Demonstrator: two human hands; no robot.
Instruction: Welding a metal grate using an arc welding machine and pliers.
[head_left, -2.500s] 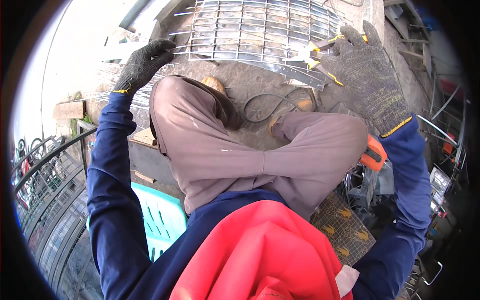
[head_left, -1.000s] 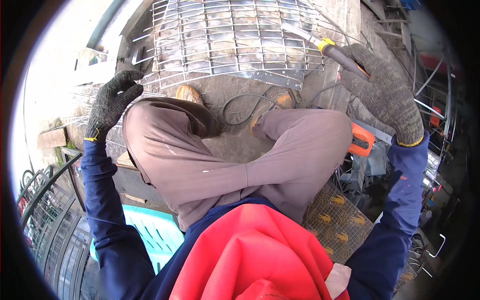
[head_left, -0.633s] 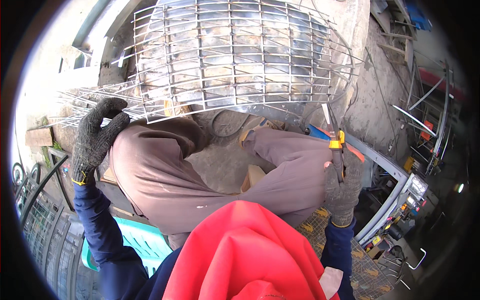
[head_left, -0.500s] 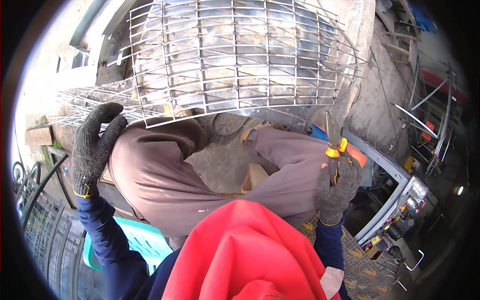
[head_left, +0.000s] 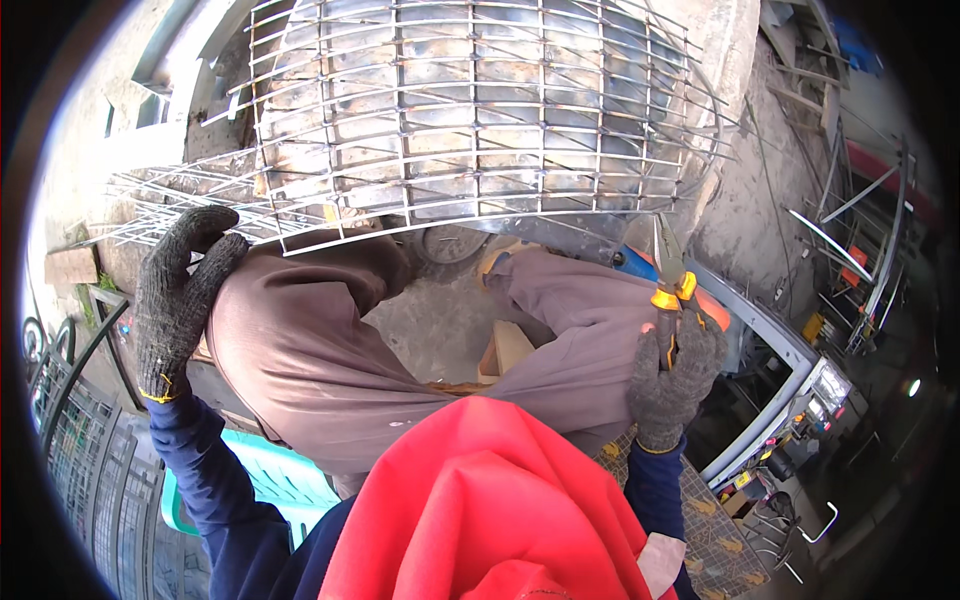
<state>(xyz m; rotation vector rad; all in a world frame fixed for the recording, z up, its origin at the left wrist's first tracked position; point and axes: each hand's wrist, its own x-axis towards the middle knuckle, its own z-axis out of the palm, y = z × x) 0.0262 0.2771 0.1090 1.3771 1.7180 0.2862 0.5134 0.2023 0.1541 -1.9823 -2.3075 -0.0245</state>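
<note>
My right hand (head_left: 678, 375), in a dark grey knitted glove, rests by my right thigh and is closed round the yellow-and-black handles of pliers (head_left: 670, 262). The pliers' jaws point away from me, near the right corner of a grid of thin welded metal rods (head_left: 403, 133). My left hand (head_left: 178, 300), gloved the same way, is beside my left knee with fingers bent and thumb apart. Nothing shows between them. The grid lies over a dull metal sheet (head_left: 430, 86), and its near left corner reaches past my left knee.
Loose thin rods (head_left: 165, 205) are heaped left of the grid. A teal plastic chair (head_left: 265, 470) is at lower left, near dark metal railings (head_left: 75, 480). To the right stand a grey metal frame (head_left: 770, 330) and cluttered tools. A wood block (head_left: 508, 350) lies between my legs.
My left hand has shifted slightly left. The right hand keeps its hold on the pliers and has barely moved. The grid appears slightly shifted in the view.
</note>
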